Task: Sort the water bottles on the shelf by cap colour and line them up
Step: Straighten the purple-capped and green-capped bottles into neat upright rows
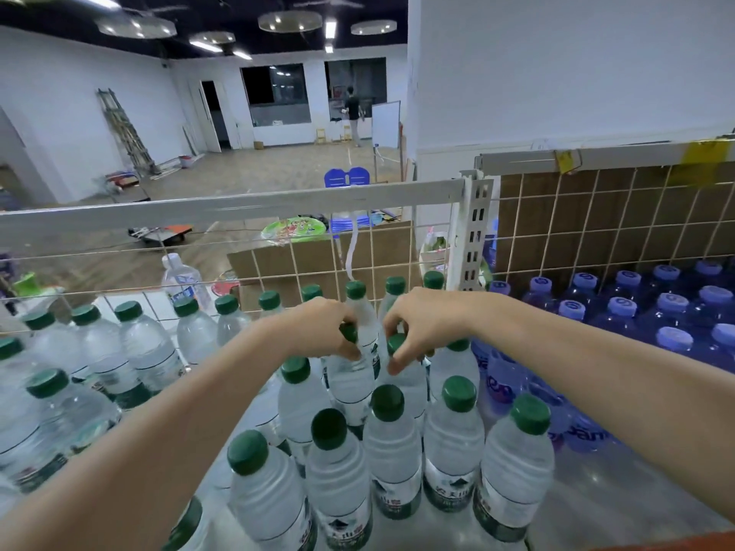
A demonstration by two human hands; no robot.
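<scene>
Several clear green-capped water bottles stand on the shelf [588,507]. My left hand [326,328] grips the neck of one green-capped bottle [352,371] near the middle. Right beside it, my right hand [421,324] pinches the top of a second green-capped bottle [405,381]. A loose cluster of green-capped bottles [391,439] stands in front of both hands. A row of green-capped bottles [226,308] lines the wire back. Blue-capped, blue-tinted bottles [620,308] fill the right side.
A wire grid back panel [358,252] and a white rail [238,210] close the shelf's far side. A perforated upright post [473,236] divides the two bays. More green-capped bottles [51,403] crowd the left. A person stands far off in the room behind.
</scene>
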